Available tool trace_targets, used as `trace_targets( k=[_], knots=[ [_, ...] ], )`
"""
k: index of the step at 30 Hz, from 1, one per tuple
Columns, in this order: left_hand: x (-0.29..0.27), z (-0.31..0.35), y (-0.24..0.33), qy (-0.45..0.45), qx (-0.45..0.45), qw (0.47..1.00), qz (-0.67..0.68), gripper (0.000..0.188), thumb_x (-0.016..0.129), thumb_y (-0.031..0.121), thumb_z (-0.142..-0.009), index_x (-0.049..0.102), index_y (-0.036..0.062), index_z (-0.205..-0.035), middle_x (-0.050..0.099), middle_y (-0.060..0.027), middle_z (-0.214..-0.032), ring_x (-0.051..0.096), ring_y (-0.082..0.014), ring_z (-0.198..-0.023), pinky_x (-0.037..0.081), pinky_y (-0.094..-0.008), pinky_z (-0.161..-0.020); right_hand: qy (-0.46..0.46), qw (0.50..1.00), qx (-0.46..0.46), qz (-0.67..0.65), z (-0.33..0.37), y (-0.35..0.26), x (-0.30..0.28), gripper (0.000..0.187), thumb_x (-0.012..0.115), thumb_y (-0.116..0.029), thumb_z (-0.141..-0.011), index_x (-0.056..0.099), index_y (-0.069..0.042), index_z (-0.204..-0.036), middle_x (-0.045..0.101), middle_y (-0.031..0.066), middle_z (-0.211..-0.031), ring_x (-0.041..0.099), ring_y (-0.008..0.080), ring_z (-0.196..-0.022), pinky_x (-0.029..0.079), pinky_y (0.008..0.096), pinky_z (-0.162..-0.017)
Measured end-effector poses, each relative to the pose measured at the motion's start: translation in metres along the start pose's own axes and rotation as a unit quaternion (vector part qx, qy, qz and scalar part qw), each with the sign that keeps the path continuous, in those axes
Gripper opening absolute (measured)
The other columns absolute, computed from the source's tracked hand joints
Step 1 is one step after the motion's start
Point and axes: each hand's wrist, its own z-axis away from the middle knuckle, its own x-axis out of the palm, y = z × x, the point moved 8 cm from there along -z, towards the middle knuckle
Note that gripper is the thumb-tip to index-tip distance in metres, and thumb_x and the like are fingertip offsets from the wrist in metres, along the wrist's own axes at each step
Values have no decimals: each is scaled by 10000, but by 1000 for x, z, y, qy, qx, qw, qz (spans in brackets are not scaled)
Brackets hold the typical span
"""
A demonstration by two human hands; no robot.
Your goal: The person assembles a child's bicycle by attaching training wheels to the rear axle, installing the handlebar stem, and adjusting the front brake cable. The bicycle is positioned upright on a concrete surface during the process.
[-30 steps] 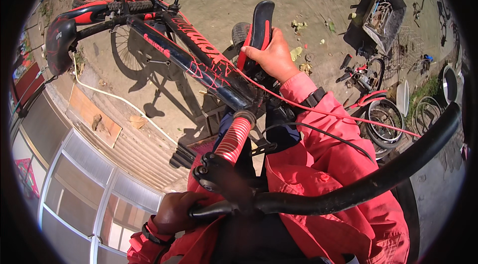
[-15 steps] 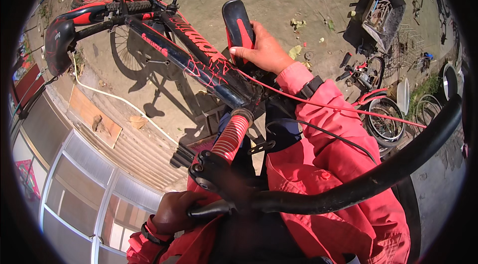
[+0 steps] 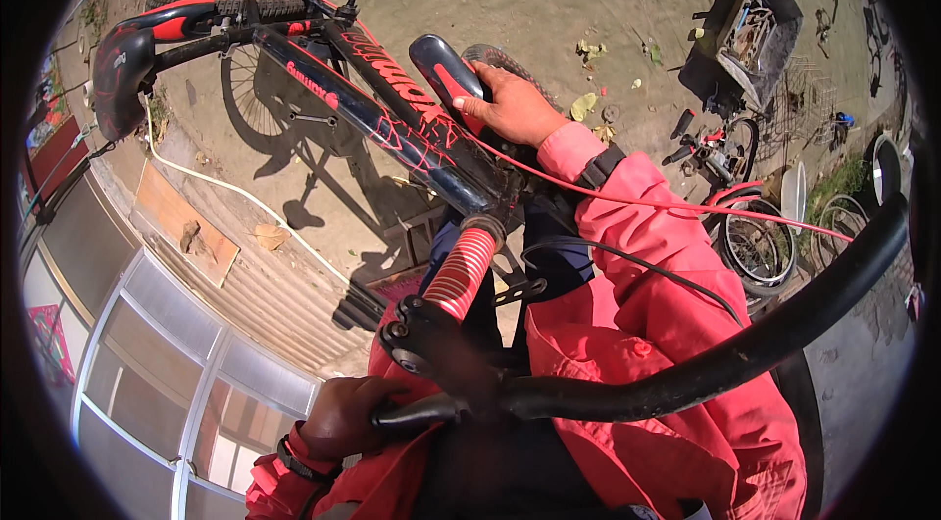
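Note:
A black and red bicycle frame stretches from the upper left down to the middle, with a red striped head tube at its near end. My right hand grips a black and red front mudguard, thumb on top and fingers over its far side. Just beyond the fingers shows a piece of knobby tyre. Low on the left, my left hand is closed round the black handlebar near the stem. A red cable runs loose over my right sleeve.
At the upper left is the black saddle. A metal toolbox with tools lies open at the upper right. Below it are another small bicycle and a loose wheel. A glazed panel stands at the lower left.
The mudguard has swung left and lower in my right hand, and the tyre has come into view beyond it. My left hand has stayed on the handlebar.

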Motion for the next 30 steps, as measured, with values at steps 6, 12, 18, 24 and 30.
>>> trace_targets(
  k=[6,12,18,24,30],
  knots=[
    [2,2,2,-2,-2,1000,-1,449,834,189,-718,682,94,-1130,727,-110,-836,723,-330,-768,565,-414,-670,-78,982,-21,172,1,16,24,721,596,-528,-965,504,-12,-1459,547,269,-1431,496,421,-1354,434,465,-1099],
    [1,2,6,4,-7,1000,3,423,808,162,-734,677,89,-1129,724,-121,-840,720,-345,-783,562,-418,-682,-49,997,42,43,19,29,-17,687,621,-493,-961,525,-12,-1442,626,269,-1323,597,393,-1252,483,439,-1030],
    [-3,7,15,38,1,999,-19,397,793,148,-752,668,74,-1122,713,-150,-880,716,-348,-816,557,-411,-701,6,994,113,9,75,61,-71,606,640,-395,-1001,526,33,-1415,647,244,-1328,654,307,-1193,513,380,-981],
    [-4,14,19,131,42,989,-53,370,783,60,-772,647,35,-1115,699,-147,-874,714,-342,-801,557,-373,-712,141,976,123,-107,170,115,-92,526,694,-268,-973,555,30,-1383,685,213,-1251,662,262,-1135,518,361,-967],
    [-3,29,20,334,81,935,-84,394,781,20,-786,618,22,-1144,704,-136,-863,724,-263,-772,547,-340,-712,227,958,151,-86,264,143,-86,481,679,-179,-977,544,35,-1387,670,173,-1300,646,234,-1185,504,335,-997]
  ],
)
